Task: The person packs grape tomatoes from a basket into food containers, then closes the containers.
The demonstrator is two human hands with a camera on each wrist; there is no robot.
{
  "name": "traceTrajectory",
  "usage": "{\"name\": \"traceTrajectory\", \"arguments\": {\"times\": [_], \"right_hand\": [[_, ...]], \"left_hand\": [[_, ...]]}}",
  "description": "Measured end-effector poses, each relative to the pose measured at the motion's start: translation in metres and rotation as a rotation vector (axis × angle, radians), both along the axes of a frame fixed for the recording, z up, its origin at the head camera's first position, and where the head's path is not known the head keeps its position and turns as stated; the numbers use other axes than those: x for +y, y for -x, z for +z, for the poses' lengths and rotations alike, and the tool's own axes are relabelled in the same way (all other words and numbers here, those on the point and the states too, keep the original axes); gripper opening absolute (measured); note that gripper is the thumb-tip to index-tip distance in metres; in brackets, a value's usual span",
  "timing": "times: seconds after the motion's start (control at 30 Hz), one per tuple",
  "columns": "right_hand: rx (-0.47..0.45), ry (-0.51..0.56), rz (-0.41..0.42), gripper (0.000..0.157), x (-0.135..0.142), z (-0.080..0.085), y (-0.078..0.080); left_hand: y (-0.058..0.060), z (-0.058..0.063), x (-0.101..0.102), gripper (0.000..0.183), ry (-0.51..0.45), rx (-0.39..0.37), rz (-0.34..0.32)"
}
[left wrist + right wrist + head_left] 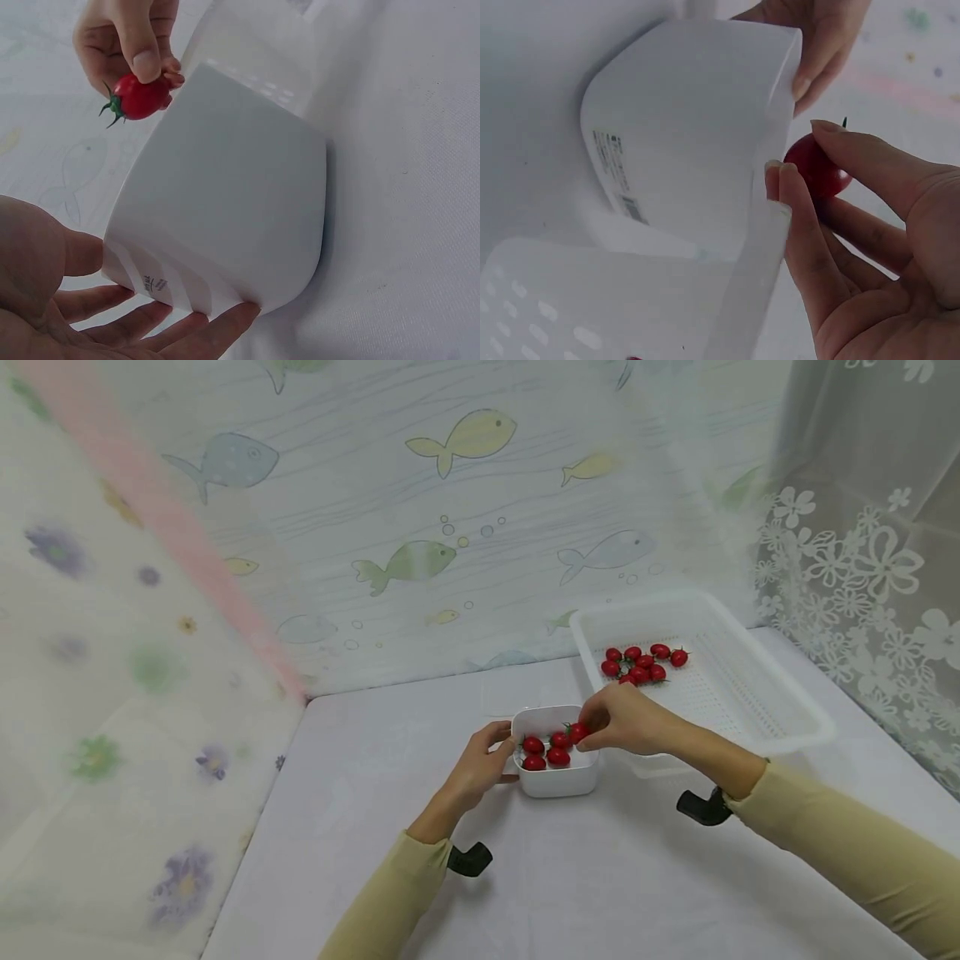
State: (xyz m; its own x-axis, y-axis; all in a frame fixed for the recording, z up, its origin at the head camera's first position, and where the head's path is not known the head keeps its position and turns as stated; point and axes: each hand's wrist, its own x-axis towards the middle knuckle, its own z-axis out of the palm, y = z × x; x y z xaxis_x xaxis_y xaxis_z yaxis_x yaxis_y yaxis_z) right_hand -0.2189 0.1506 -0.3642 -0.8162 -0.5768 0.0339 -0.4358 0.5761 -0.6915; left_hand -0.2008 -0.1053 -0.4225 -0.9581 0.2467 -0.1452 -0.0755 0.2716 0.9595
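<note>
Backed by pale fabric printed with pastel fish (468, 435), works over matte white tablecloth (360, 827). Pinches a glossy red, green-stalked cherry tomato (139, 99) with the right hand (632, 720), just above the edge of a smooth white round-cornered box (558, 785); grips that box's side with the left hand (478, 766). Looks partway along: shows four tomatoes (558, 757) already inside, a larger cluster (639, 674) apparently left in a translucent white, perforated plastic basket (806, 722).

Head view from above: forward and down, farthest off, takes in tabletop (390, 827), basket (798, 717), box (558, 784). Wrist views close in, turned sideways, facing the box from opposite sides; both share box and held tomato (141, 97).
</note>
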Motion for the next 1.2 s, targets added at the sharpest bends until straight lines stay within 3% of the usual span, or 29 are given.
{"name": "traceTrajectory", "arguments": {"times": [0.4,0.67,0.83,0.97,1.07,1.2], "right_hand": [[0.046,-0.020,0.048,0.015,-0.030,-0.017,0.006],[0.054,-0.062,0.072,0.013,-0.048,-0.026,0.011],[0.075,-0.103,0.102,0.030,-0.057,-0.036,0.010],[0.181,-0.170,0.130,0.047,-0.062,-0.040,0.011],[0.230,-0.202,0.172,0.050,-0.065,-0.039,0.015],[0.230,-0.219,0.213,0.054,-0.068,-0.036,0.018]], "left_hand": [[0.003,0.001,-0.001,0.039,-0.020,-0.013,-0.019],[-0.010,0.023,0.002,0.042,-0.024,-0.022,-0.039],[-0.015,0.028,0.003,0.042,-0.026,-0.013,-0.043],[-0.005,0.009,0.001,0.041,-0.033,-0.018,-0.034],[-0.002,0.005,0.000,0.041,-0.045,-0.018,-0.030],[-0.009,0.021,0.002,0.042,-0.048,-0.019,-0.039]]}}
